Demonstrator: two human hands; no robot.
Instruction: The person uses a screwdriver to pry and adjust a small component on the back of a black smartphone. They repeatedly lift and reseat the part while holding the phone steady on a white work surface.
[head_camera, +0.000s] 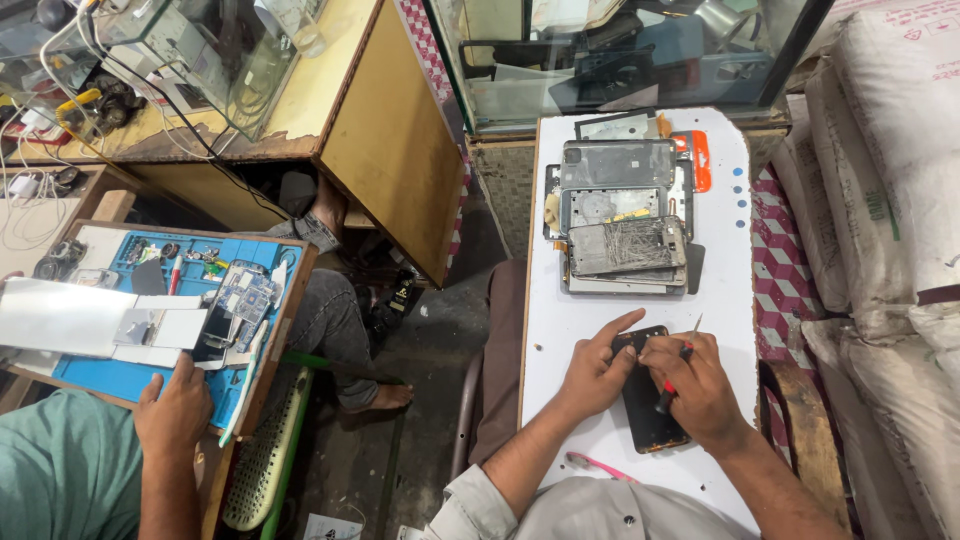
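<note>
Two hands meet over a black phone (648, 400) lying near the front edge of the white desk (560, 330). The left hand (595, 370) presses on the phone's upper left corner, fingers together with the forefinger stretched along its top edge. The right hand (700, 385) has its fingers clamped on a red-handled tool (676, 372), whose metal tip points up toward the desk's right edge. A stack of broken phones and frames (622, 215) lies toward the desk's far edge, well apart from the hands. A pink strip (598, 466) lies at the front edge. Beside the desk's left edge, another person's hand (178, 410) grips a wooden tray with a blue mat (120, 375).
</note>
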